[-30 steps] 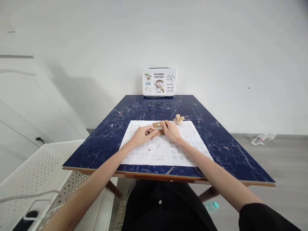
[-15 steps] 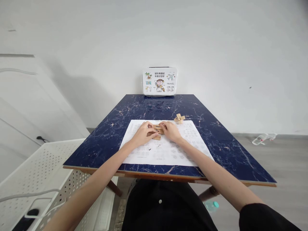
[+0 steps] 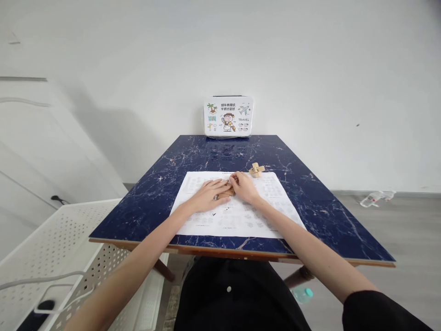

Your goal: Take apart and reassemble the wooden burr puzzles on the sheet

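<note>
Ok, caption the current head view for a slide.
Left hand and right hand at wooden pieces on a printed sheet, blue table.

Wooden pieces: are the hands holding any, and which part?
Can't tell: left hand partly covers the wooden pieces, right hand is at their edge; any grip is hidden.

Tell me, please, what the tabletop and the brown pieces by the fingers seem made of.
Brown pieces: probably wood, apparently matt, judging by colour; they are partly hidden.
Tabletop: glossy, dark blue, with pale marble-like veins, reflecting the case; stone or printed sheet, I cannot tell.
</note>
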Demonstrator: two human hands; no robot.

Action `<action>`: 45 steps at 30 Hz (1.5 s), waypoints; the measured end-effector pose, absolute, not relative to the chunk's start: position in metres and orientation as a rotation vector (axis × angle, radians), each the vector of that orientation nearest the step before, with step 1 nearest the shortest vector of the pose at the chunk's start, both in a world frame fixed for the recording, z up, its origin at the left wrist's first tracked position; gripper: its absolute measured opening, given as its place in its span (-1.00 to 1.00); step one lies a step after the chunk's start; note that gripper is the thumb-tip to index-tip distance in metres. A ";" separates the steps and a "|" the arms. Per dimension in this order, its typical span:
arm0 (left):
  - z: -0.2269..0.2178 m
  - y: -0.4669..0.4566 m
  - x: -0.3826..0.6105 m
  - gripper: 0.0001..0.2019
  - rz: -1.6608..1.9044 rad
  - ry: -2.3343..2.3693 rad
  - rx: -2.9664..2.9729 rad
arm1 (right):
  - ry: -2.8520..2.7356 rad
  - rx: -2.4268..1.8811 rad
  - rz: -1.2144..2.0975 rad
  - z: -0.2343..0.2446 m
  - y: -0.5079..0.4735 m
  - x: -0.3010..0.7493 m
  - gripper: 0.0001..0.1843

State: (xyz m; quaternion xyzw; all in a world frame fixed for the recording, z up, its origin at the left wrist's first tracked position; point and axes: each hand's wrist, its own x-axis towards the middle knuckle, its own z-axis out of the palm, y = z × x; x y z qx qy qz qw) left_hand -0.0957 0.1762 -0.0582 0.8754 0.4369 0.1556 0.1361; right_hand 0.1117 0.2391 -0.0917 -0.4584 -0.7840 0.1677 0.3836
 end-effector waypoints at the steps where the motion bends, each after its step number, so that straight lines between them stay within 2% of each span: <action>1: -0.060 0.178 -0.097 -0.40 0.453 1.283 2.526 | -1.991 -1.169 0.432 -0.092 0.239 0.112 -0.83; 5: -0.066 0.184 -0.103 -0.40 0.465 1.464 2.484 | -1.970 -1.176 0.446 -0.091 0.237 0.111 -0.85; 9: -0.070 0.190 -0.111 -0.42 0.495 1.835 2.402 | -1.978 -1.178 0.450 -0.092 0.237 0.110 -0.88; 14: -0.067 0.197 -0.124 -0.51 0.571 2.181 2.310 | -1.999 -1.171 0.440 -0.092 0.237 0.110 -0.89; 20: -0.062 0.203 -0.137 -0.54 0.611 2.268 2.275 | -2.008 -1.163 0.423 -0.092 0.236 0.111 -0.88; 26: -0.062 0.206 -0.139 -0.48 0.582 2.282 2.293 | -2.028 -1.159 0.351 -0.091 0.236 0.111 -0.86; 34: -0.061 0.209 -0.142 -0.35 0.535 2.350 2.295 | -2.003 -1.159 0.101 -0.074 0.236 0.122 -0.77; 39: -0.064 0.212 -0.143 -0.34 0.558 2.345 2.291 | -1.852 -1.225 -0.193 -0.070 0.241 0.133 -0.73; 45: -0.064 0.213 -0.144 -0.35 0.505 2.367 2.316 | -1.751 -1.275 -0.239 -0.077 0.253 0.142 -0.57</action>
